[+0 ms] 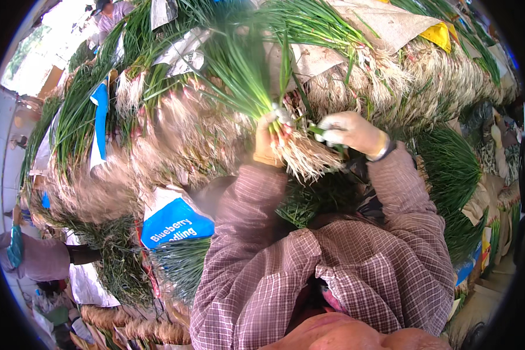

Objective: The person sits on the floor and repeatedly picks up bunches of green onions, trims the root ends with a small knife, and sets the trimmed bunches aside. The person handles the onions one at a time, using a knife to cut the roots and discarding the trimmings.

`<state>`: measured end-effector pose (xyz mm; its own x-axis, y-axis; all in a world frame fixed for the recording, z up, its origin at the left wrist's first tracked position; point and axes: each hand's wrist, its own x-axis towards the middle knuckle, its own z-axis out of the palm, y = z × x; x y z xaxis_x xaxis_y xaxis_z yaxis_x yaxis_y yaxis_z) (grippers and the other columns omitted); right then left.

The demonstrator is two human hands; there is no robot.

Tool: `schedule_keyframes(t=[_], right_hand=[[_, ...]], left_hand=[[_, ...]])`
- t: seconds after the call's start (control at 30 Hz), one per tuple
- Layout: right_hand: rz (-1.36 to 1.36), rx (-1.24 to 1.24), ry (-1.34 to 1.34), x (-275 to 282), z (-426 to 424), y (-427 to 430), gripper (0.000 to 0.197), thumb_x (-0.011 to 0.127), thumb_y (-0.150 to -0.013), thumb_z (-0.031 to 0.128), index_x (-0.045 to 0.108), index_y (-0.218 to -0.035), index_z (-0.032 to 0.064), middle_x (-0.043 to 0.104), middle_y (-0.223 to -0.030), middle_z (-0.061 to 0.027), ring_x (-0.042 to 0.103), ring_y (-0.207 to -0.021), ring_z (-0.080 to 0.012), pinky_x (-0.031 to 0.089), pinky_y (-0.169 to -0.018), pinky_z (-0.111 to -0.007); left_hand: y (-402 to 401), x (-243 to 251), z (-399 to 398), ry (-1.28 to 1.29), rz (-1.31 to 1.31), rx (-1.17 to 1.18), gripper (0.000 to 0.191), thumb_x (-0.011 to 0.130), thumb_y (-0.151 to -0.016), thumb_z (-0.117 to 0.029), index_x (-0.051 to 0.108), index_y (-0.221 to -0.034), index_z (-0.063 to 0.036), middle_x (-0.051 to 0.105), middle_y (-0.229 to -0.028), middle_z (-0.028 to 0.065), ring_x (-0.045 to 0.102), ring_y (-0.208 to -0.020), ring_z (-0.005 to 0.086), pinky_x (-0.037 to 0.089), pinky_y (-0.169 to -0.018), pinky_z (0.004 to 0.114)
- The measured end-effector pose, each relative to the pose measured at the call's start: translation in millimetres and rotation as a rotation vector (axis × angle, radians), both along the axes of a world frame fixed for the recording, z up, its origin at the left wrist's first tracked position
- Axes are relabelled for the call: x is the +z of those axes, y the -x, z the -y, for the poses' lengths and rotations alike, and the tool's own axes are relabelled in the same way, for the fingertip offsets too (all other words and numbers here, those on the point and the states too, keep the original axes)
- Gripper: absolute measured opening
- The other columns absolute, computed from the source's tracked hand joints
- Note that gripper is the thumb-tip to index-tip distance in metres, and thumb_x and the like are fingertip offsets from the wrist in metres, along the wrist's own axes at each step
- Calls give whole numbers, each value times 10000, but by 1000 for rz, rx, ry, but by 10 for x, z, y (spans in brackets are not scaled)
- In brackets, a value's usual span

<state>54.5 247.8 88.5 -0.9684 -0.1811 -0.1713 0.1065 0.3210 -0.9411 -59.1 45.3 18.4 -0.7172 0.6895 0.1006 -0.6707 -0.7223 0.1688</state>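
My left hand, in a pale glove with grey-white fingertips, is wrapped around a bunch of green onions. The long green leaves fan up and away, and the pale stringy roots hang to the right. To the right of the roots, my right hand, also gloved, pinches a short green leaf piece between its fingers. The fingers there are partly hidden, and the leaf tips of the bunch are blurred.
Heaped green onions with roots towards me cross the front. Sacking lies among them. A blue-and-white sack bearing writing and leaf trimmings are at left. More bunches stand right. A co-worker is at far left, another at top left.
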Motion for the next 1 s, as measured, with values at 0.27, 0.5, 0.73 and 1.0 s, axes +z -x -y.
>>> schedule_keyframes(t=[0.27,0.5,0.73,1.0], right_hand=[[-263,19,-148,-182,-4,-119,631,693,-841,377,497,-1354,67,618,-1225,-126,592,-858,-197,475,-806,-294],[-440,-40,-101,-149,413,-227,234,606,-929,168,603,-1067,-21,621,-724,-135,628,-674,-154,495,-605,-304],[-321,218,1003,330,70,-944,266,577,-934,162,603,-839,-86,551,-554,-111,466,-406,-163,365,-394,-275],[-67,-156,180,0,162,-628,354,760,-801,173,639,-1119,75,662,-1026,-53,626,-868,-182,492,-782,-304]], left_hand=[[-77,-17,-77,-41,37,-17,218,616,-846,-51,547,-1048,-90,594,-842,44,589,-750,146,539,-712,305],[36,151,26,293,-64,-146,256,663,-801,-175,579,-973,-5,626,-741,72,631,-634,137,564,-572,236],[263,37,53,266,36,138,152,672,-788,-102,575,-895,-54,610,-704,43,616,-568,138,511,-400,195],[167,92,58,357,-61,67,84,628,-845,-109,585,-887,-51,599,-709,34,597,-628,155,526,-581,263]])
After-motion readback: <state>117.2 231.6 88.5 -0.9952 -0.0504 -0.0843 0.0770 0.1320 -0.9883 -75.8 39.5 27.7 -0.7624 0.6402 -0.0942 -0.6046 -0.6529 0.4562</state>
